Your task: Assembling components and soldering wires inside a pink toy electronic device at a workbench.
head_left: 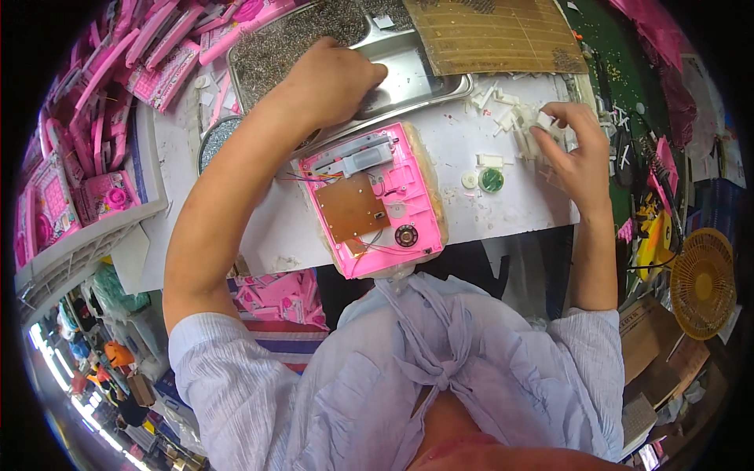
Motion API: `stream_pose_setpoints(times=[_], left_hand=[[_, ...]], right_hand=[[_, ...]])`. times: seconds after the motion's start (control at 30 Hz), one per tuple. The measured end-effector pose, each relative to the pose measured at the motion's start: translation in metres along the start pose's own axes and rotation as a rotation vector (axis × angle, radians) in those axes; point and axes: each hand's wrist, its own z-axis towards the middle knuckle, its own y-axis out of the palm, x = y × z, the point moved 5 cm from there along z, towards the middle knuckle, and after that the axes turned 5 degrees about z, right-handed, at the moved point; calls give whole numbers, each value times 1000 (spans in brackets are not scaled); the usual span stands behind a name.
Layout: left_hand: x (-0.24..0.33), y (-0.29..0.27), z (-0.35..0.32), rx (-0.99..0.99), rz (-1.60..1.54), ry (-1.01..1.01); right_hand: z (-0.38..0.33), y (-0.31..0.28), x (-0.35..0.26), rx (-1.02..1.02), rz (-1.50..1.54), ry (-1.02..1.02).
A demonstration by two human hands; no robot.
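Observation:
My left hand [334, 82] reaches over a metal tray [404, 74]. Its fingers are curled together at the tray's inner wall, and whatever they hold is hidden. Small dark screws [271, 59] fill the tray's left part. Out to the right, my right hand [580, 153] pinches a small white plastic part [543, 120] between thumb and finger, above a pile of similar white parts [510, 118]. Between my arms an opened pink plastic casing [414, 161] lies on a padded pad. It contains a brown circuit board [352, 206], a grey plastic piece [365, 158], a round speaker [406, 235] and thin wires.
Many pink casings [118, 192] are heaped in a white crate at left. Cardboard [503, 35] covers the tray's right end. A round tin [216, 141] sits by my left forearm. A green disc [491, 180] lies on the white table. A yellow fan [703, 282] stands far right.

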Motion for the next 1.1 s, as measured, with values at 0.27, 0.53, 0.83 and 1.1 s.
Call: stream_pose_setpoints(times=[0.27, 0.53, 0.83, 1.1], left_hand=[[-9, -26, -6, 192, -89, -175], [0, -8, 9, 214, 193, -190], [7, -3, 9, 159, 334, -179], [-13, -25, -26, 340, 172, -350]], right_hand=[[-3, 3, -7, 51, 116, 1], [1, 10, -29, -26, 100, -86], [-2, 8, -49, 14, 216, -137], [-12, 20, -55, -56, 419, 40]])
